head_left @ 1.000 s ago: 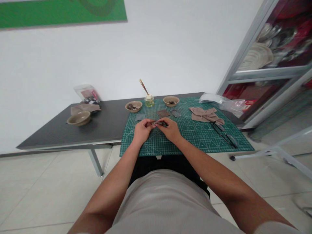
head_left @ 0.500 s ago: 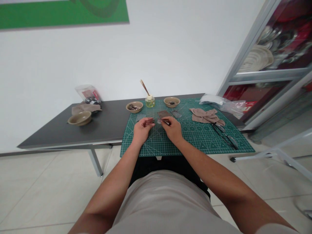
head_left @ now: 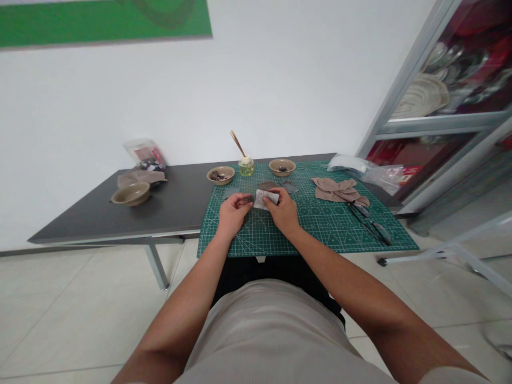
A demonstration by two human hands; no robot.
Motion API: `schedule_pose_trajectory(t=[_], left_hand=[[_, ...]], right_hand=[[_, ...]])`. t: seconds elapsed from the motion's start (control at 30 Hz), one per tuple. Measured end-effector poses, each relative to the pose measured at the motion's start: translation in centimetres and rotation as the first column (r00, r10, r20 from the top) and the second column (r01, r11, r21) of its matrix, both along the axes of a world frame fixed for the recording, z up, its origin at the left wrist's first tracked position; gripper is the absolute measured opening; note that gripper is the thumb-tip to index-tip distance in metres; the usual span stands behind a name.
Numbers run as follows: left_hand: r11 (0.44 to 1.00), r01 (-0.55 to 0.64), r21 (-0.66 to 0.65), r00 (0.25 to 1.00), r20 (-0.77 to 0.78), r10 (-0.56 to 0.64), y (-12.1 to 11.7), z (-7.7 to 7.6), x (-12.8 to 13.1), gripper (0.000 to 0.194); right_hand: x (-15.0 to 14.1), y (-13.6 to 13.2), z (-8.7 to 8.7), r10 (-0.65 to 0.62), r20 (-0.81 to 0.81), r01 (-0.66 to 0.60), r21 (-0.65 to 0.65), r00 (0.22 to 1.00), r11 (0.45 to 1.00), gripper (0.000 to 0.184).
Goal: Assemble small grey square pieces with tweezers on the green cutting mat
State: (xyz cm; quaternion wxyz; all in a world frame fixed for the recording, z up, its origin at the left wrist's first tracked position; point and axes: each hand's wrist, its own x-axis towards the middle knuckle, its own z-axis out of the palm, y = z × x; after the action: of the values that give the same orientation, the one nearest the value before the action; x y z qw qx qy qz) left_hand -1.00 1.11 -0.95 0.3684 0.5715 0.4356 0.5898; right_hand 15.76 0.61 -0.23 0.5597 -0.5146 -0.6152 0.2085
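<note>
The left hand (head_left: 235,210) and right hand (head_left: 283,210) are working close together over the green cutting mat (head_left: 332,234) at frame centre, the right pinching a small pale folded paper (head_left: 266,199), apparently light and soft, best held by its edges; the left's contact is unclear.

paper slip (head_left: 266,199): matt | cutting mat (head_left: 320,234): matt plastic | bowl (head_left: 282,167): smooth ceramic | cloth (head_left: 335,190): soft, matt | tabletop (head_left: 172,208): smooth, matt
</note>
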Motion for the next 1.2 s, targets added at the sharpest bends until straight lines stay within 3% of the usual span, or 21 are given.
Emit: schedule_pose_trajectory(t=[0.33, 0.5, 0.67, 0.87, 1.0, 1.1, 1.2], left_hand=[[1.000, 0.003, -0.017, 1.000, -0.021, -0.003, -0.2, 0.5, 0.2, 0.028], [1.000, -0.012, -0.013, 1.000, 0.001, 0.012, -0.3, 0.5, 0.3, 0.026], [0.994, -0.050, 0.094, 0.982, -0.178, 0.066, -0.6, 0.8, 0.1, 0.021], [0.997, 0.028, 0.069, 0.976, -0.218, -0.012, -0.4, 0.7, 0.3, 0.024], [0.997, 0.066, 0.036, 0.989, -0.136, -0.061, -0.4, 0.4, 0.5, 0.033], [0.997, 0.030, 0.071, 0.963, -0.270, -0.010, -0.7, 0.7, 0.8, 0.031], [0.990, 0.006, 0.138, 0.848, -0.526, 0.068, -1.1, 1.2, 1.1, 0.031]], right_hand=[[0.1, -0.1, 0.2, -0.003, 0.021, 0.004, -0.014, 1.000, 1.000, 0.024], [-0.2, 0.5, 0.1, 0.042, 0.158, -0.029, -0.083, 0.987, 0.996, 0.025], [-0.4, 0.5, 0.2, -0.115, 0.268, 0.094, 0.090, 0.957, 0.992, 0.043], [-0.5, -0.5, 0.7, 0.132, 0.366, -0.168, 0.067, 0.921, 0.983, 0.032], [-0.5, -0.3, 0.6, 0.166, 0.286, -0.187, 0.047, 0.944, 0.981, 0.017], [-0.1, 0.1, 0.5, 0.158, 0.258, -0.166, 0.009, 0.953, 0.986, 0.015], [0.8, 0.6, 0.7, 0.124, 0.327, -0.126, -0.016, 0.937, 0.992, 0.013]])
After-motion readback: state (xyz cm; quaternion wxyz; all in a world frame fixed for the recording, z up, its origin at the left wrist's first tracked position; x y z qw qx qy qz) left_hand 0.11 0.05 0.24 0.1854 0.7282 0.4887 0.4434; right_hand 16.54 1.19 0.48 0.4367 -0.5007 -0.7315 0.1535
